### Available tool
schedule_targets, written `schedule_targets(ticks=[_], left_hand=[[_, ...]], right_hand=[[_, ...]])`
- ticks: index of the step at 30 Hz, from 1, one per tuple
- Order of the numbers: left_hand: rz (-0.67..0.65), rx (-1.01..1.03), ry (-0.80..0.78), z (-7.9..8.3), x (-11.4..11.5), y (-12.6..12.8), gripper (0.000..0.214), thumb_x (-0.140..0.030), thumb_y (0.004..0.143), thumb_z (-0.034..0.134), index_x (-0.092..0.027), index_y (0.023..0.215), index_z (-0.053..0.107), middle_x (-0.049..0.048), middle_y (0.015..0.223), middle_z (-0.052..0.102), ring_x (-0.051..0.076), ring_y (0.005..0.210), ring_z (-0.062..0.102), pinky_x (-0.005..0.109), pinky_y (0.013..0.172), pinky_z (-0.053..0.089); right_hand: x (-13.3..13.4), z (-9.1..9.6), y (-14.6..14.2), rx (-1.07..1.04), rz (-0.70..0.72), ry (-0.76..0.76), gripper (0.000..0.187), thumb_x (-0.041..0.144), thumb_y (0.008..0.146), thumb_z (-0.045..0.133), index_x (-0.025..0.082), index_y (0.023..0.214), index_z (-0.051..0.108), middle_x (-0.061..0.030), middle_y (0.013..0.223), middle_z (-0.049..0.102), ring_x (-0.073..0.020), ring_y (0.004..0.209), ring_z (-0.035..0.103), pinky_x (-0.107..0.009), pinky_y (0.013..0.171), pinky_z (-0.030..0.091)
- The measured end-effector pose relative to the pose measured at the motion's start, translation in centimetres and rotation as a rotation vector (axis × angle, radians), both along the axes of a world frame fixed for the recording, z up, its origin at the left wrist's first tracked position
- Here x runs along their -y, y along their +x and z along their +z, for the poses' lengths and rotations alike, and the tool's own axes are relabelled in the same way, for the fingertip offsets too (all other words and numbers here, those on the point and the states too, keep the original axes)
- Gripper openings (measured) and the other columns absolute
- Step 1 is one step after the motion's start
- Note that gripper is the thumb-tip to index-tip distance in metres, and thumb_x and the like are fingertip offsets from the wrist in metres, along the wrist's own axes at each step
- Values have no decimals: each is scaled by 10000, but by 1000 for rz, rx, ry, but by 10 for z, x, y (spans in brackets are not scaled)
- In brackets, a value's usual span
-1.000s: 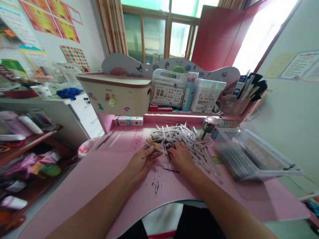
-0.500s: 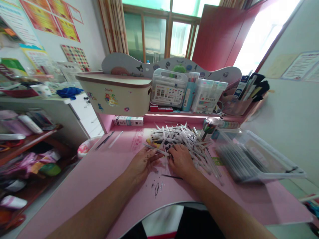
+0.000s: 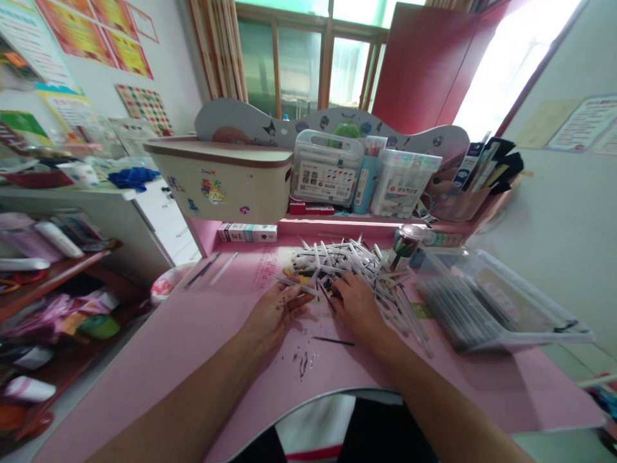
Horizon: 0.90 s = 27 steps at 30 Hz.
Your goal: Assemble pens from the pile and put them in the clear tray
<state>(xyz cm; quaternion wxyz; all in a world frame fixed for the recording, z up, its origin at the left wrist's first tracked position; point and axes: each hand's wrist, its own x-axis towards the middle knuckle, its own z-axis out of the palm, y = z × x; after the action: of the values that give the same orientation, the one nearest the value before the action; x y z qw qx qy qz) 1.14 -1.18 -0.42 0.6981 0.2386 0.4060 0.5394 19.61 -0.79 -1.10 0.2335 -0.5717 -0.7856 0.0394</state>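
Note:
My left hand (image 3: pixel 278 315) is closed on a slim, whitish pen barrel (image 3: pixel 304 289), pinched between thumb and fingers. My right hand (image 3: pixel 357 305) is at the near edge of a heap of white pen barrels and dark refills (image 3: pixel 354 258). Its fingers are closed around one end of a thin dark refill (image 3: pixel 326 297) that slants up toward the left hand's barrel. Another dark refill (image 3: pixel 332 341) lies on the pink desk just below the hands. Small black scraps or marks (image 3: pixel 303 364) are scattered nearer to me.
At the right stands a clear plastic box (image 3: pixel 535 308) with rows of pens inside. A clear jar of pens (image 3: pixel 405 247) is behind the heap. Two slim pens (image 3: pixel 223 270) lie at the left. A cream storage bin (image 3: pixel 226 186) and pen cases (image 3: pixel 328 170) line the shelf.
My right hand has shifted slightly right, away from the left hand, and a dark refill now shows at its fingers. The left hand keeps its barrel in nearly the same place.

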Motion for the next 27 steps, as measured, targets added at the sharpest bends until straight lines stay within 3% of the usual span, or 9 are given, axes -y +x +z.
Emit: schedule_targets(ticks=[5,8,21,27], left_hand=[[-3,22,-16,4,1,2,131,-36,870,614,-129,958,643,78,878,748,157,688,741,202,497,595],[-4,41,-28,3,1,3,141,-37,880,603,-129,981,640,81,882,755,157,680,743,208,491,602],[18,77,-2,3,5,6,170,-10,855,625,-128,975,647,79,916,771,160,719,759,176,508,597],[22,65,35,4,6,6,241,-15,833,654,-150,1032,631,74,946,773,163,735,762,181,534,606]], right_hand=[[-1,3,6,-720,137,-211,49,245,832,611,200,833,589,12,761,602,-154,703,564,-287,671,468],[-1,1,6,-904,198,-319,88,261,789,630,207,851,598,22,768,603,-137,674,573,-266,627,484],[4,1,1,-963,150,-291,120,276,752,668,204,806,589,29,717,584,-128,626,554,-261,590,482],[7,2,-2,-866,145,-190,59,233,752,636,205,800,616,19,705,619,-145,657,574,-267,618,465]])
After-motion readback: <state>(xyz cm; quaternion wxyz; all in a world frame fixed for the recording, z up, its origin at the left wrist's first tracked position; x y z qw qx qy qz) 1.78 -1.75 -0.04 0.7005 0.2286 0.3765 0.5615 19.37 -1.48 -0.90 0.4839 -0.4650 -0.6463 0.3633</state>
